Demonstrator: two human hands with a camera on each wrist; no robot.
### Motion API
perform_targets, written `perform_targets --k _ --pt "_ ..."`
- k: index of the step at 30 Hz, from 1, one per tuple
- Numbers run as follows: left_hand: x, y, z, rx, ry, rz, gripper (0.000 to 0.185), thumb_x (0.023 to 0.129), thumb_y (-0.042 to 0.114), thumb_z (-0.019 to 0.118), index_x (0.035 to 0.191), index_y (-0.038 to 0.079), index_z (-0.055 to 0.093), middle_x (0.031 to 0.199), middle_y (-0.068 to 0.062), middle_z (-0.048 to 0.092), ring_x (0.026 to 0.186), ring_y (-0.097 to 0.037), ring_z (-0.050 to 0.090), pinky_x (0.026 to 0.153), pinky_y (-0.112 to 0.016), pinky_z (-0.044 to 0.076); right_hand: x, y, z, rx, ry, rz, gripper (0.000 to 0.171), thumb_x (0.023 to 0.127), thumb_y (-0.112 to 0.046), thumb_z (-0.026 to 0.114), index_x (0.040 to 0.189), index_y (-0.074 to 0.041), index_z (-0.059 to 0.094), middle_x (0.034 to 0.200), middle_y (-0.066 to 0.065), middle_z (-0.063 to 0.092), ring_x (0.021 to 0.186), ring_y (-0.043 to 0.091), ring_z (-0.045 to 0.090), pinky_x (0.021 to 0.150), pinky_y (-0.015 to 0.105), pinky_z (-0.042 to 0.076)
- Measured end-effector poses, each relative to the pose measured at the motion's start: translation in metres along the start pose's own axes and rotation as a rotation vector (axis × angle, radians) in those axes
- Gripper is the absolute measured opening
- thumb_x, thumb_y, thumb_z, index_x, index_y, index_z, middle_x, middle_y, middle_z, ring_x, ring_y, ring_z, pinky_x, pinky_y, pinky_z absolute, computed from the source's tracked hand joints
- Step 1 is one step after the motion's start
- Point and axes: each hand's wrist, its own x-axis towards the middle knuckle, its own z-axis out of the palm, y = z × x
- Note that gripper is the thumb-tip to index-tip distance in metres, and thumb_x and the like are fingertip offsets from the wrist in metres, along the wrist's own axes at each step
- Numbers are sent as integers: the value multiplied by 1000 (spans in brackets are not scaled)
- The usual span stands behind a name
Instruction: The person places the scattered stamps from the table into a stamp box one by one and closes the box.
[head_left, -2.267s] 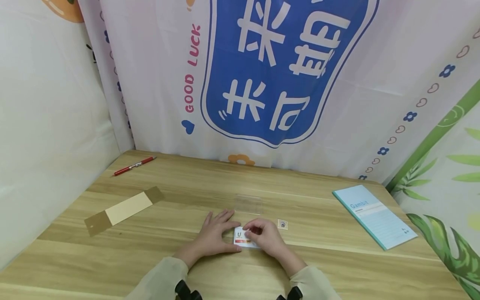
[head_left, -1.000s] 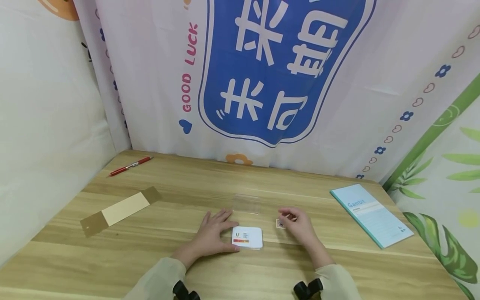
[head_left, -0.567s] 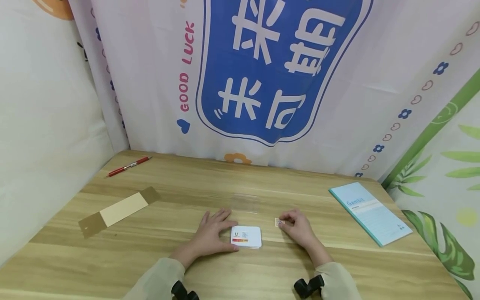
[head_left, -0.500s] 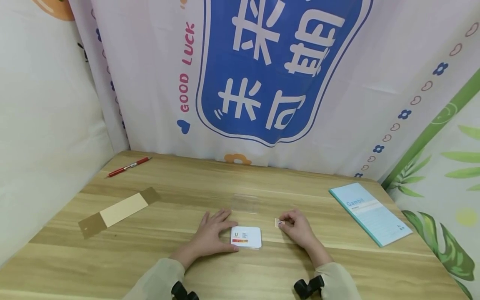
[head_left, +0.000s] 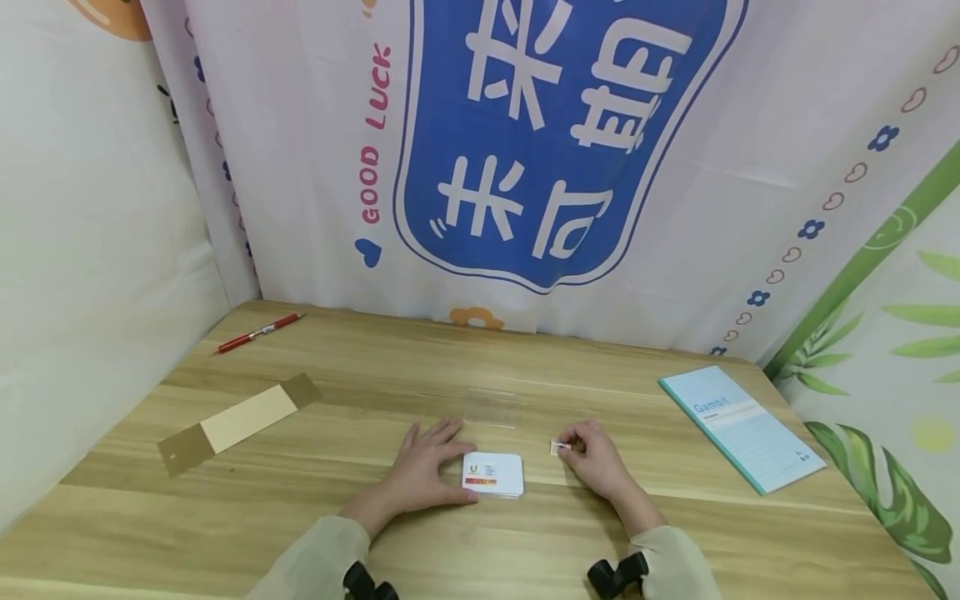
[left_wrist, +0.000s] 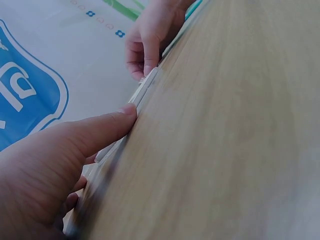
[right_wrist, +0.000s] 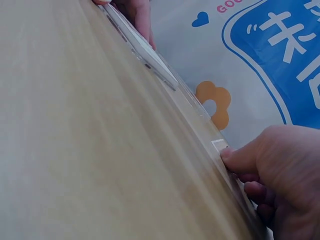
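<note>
A stack of white cards (head_left: 503, 479) with rounded corners lies on the wooden table; its top card bears a U logo and a red-orange band. My left hand (head_left: 425, 469) spans the stack's left end, thumb at the near edge and index finger at the far edge, other fingers spread on the table. In the left wrist view its thumb (left_wrist: 117, 119) meets the stack's side. To the right, my right hand (head_left: 596, 459) pinches a small square picture piece (head_left: 555, 447) with a pale border, its right part hidden by the fingers. The right wrist view shows the thumb (right_wrist: 235, 159) on that piece.
A clear, flat plastic piece (head_left: 491, 407) lies just behind the stack. At left are a brown-and-cream cardboard strip (head_left: 247, 419) and a red pen (head_left: 257, 334). A light-blue notebook (head_left: 738, 427) lies at right. Printed cloth (head_left: 322, 167) hangs along the table's back edge.
My right hand has left the card stack, moved right to the small square piece and taken it between thumb and finger; the piece now looks slightly tipped. My left hand stays at the stack.
</note>
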Motion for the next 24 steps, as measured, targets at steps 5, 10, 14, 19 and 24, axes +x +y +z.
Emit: perform_targets --k 5,10,14,19,24 --pt "0 0 0 9 -5 0 66 63 57 65 114 16 57 134 -12 33 124 -30 20 95 -55 0 -1 0 1 3 9 -25 12 75 2 63 85 -4 60 79 1 48 68 13 43 58 24 39" --pt "1 0 0 10 -10 -3 66 63 57 64 114 16 56 134 -12 32 125 -29 20 96 -55 0 -1 -1 0 4 12 -24 14 76 1 63 88 -4 62 79 1 49 67 13 42 57 25 38" --pt "1 0 -1 7 -15 2 66 63 57 64 114 16 56 134 -13 32 124 -30 20 95 -56 1 -2 -2 -1 19 13 -15 12 76 2 63 87 -4 62 78 2 47 66 14 40 57 25 36" --pt "1 1 -1 9 -16 3 66 63 56 65 114 15 56 134 -13 32 124 -31 20 95 -56 1 -2 -4 -2 73 34 9 15 74 4 63 86 -3 60 70 3 44 62 15 39 53 24 34" --pt "0 1 -1 10 -14 0 66 63 56 65 114 15 57 134 -13 32 124 -31 20 95 -57 2 -1 -9 0 194 54 82 10 76 3 61 84 -2 60 67 3 52 59 15 44 51 23 37"
